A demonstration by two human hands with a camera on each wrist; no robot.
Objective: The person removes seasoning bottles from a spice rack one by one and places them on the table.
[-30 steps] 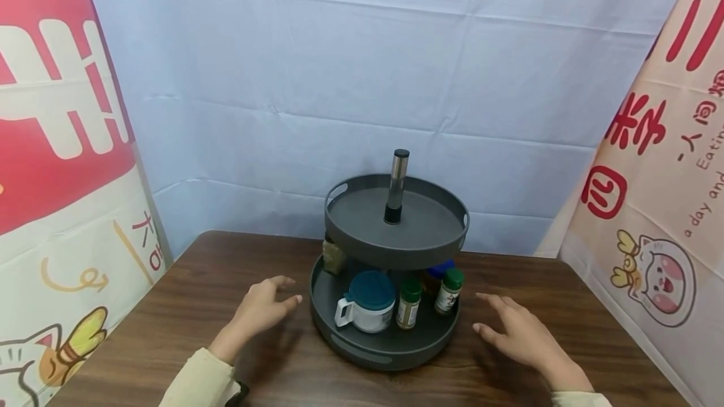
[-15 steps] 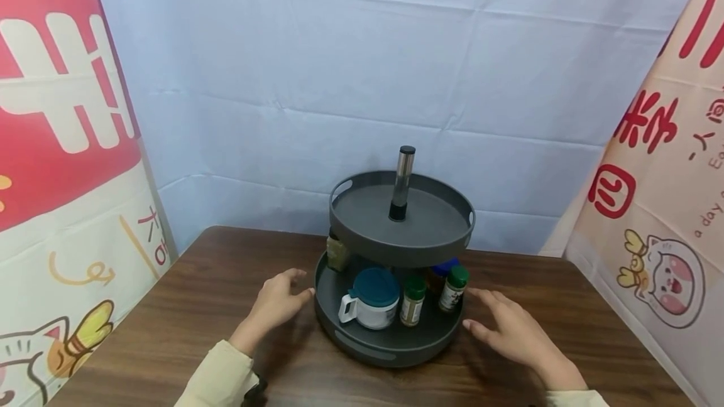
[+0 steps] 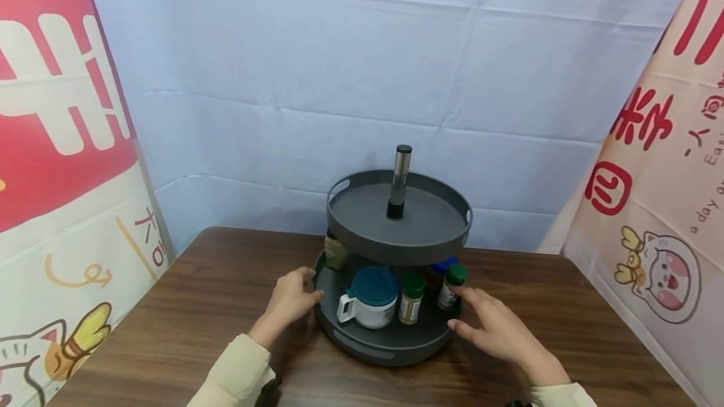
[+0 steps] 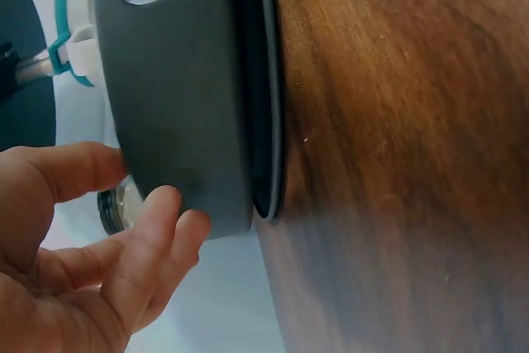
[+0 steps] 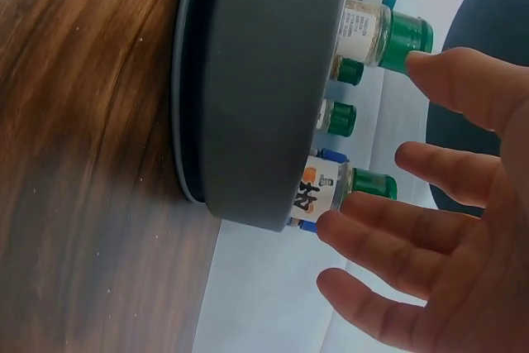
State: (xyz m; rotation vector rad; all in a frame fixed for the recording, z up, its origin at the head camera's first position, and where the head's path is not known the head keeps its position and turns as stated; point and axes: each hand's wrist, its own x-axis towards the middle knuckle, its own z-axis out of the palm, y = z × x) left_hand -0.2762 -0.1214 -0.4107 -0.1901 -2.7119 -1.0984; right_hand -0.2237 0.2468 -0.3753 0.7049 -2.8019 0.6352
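Note:
A dark grey two-tier turntable [image 3: 362, 352] stands on the table, its lower tray bearing a white jar with a teal lid [image 3: 374, 297] and green-capped spice bottles [image 3: 411, 300]. At the lower tray's left rim is my left hand [image 3: 288, 300], fingers slightly bent; in the left wrist view its thumb and fingertips lie at the tray's wall [image 4: 178, 80], but contact is hard to tell. My right hand [image 3: 498, 328] is spread at the right rim, beside another green-capped bottle [image 3: 450, 287]. In the right wrist view its fingers [image 5: 372, 245] are apart and hold nothing.
The upper tray [image 3: 362, 212] overhangs the back of the lower one, with a metal post [image 3: 400, 178] rising from it. A blue-lidded jar [image 3: 444, 264] and a pale jar [image 3: 335, 253] sit partly hidden beneath. A pale blue cloth [image 3: 362, 68] hangs behind the wooden table [image 3: 198, 306].
Both hands have moved inward to the lower tray, the left hand rightward and the right hand leftward. The turntable and its contents look unchanged, with only a slight shift of the head view.

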